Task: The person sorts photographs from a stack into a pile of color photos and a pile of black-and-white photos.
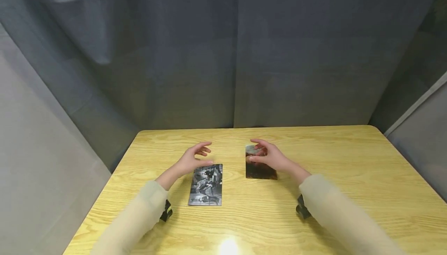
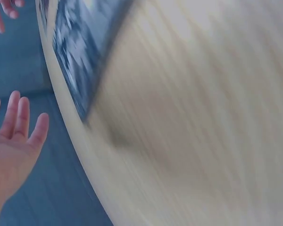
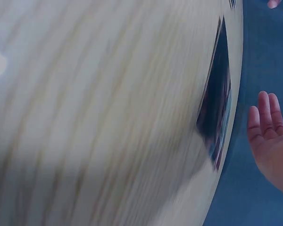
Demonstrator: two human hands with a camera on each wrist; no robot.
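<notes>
Both hands [image 1: 190, 161] [image 1: 270, 156] hovering, fingers loosely spread, gripping nothing; I'm lining up over grey card [image 1: 206, 184] and dark card [image 1: 260, 169] on counter [image 1: 349, 169]; next, pinching edges.

We saw a light wooden table [image 1: 349, 177] with rounded corners, its grain running across. Grey fabric curtains [image 1: 237, 53] hung behind its far edge and along both sides. A bright lamp glare [image 1: 228, 246] sat near its near edge.

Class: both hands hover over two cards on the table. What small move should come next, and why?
Probably lower the left hand onto the black-and-white card. The card lies flat just below its relaxed fingers, while the right hand hovers open over the dark card.
</notes>
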